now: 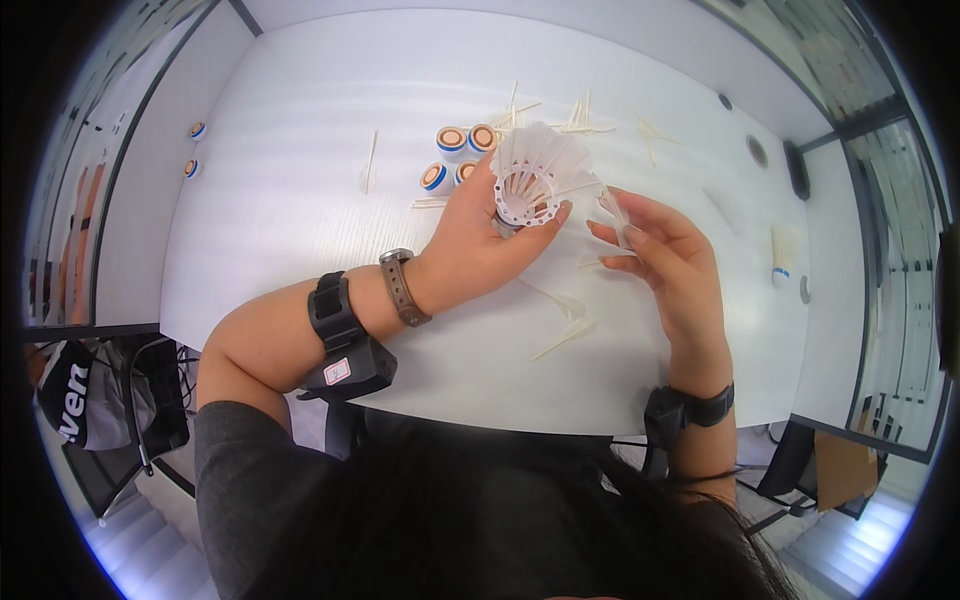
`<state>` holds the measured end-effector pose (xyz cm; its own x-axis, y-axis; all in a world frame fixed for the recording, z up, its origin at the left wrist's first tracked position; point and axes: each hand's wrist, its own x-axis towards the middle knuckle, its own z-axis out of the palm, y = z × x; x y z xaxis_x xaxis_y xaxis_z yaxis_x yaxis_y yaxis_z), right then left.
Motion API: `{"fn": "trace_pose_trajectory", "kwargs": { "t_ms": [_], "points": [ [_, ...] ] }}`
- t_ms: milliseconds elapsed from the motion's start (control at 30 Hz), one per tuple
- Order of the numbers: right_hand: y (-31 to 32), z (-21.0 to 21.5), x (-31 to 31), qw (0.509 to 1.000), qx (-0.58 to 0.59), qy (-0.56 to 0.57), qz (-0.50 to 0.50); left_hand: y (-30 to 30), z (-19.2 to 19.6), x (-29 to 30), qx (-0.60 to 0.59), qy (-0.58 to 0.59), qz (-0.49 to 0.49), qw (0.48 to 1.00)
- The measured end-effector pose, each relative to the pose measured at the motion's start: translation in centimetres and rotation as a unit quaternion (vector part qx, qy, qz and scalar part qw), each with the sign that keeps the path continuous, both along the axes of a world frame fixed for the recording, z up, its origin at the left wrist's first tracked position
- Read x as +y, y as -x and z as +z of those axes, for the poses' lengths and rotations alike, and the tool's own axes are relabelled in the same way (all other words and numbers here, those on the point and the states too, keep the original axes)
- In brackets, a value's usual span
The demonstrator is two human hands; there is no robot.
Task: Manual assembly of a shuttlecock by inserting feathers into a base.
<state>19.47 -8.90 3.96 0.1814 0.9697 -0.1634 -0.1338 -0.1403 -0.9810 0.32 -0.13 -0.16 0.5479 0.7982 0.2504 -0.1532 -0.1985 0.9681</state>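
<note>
My left hand (475, 250) is wrapped around the lower part of a shuttlecock (540, 160), above the middle of the white table. Its skirt of white feathers tilts up and away from me, and a white ring with small holes faces me. The skirt's near side shows bare holes in the ring. Just right of the skirt, my right hand (680, 260) pinches a loose white feather (616, 218) between thumb and fingers. My palm hides most of the shuttlecock's base.
Several round cork shuttlecock bases (451, 139) with blue bands stand behind my left hand; two more cork bases (197, 130) sit at far left. Quill sticks (585, 118) lie scattered behind. Loose feathers (572, 308) lie near me; another shuttlecock (784, 255) is at right.
</note>
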Motion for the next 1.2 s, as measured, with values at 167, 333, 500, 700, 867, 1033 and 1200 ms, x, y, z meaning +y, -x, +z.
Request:
{"fn": "trace_pose_trajectory", "kwargs": {
  "t_ms": [167, 333, 500, 700, 867, 1033, 1200],
  "points": [
    [0.3, 0.4, -0.2, 1.0, -0.02, -0.006, 0.017, 0.2, -0.7, 0.4, 0.049, -0.013, -0.006, 0.999],
    [0.0, -0.6, -0.3, 0.992, -0.073, -0.078, 0.072, -0.3, 0.4, -0.1, -0.04, 0.009, 0.021, 0.999],
    [0.4, -0.9, -0.4, 0.952, -0.275, -0.126, 0.05, 0.1, 1.2, -0.2, -0.029, 0.114, -0.054, 0.992],
    [0.7, -0.4, -0.4, 0.946, -0.303, -0.115, -0.003, -0.4, 0.5, -0.2, -0.107, 0.127, -0.021, 0.986],
    [-0.6, -1.1, -0.6, 0.897, -0.418, -0.142, 0.005, -0.6, -1.0, 0.3, -0.115, 0.081, -0.012, 0.99],
    [-0.2, 0.1, -0.8, 0.881, -0.464, -0.09, 0.03, -0.1, 0.1, 0.1, -0.102, 0.123, -0.048, 0.986],
    [0.2, 0.2, -1.1, 0.87, -0.486, -0.042, 0.076, 0.0, 0.7, -0.2, -0.061, 0.113, -0.073, 0.989]
  ]
}}
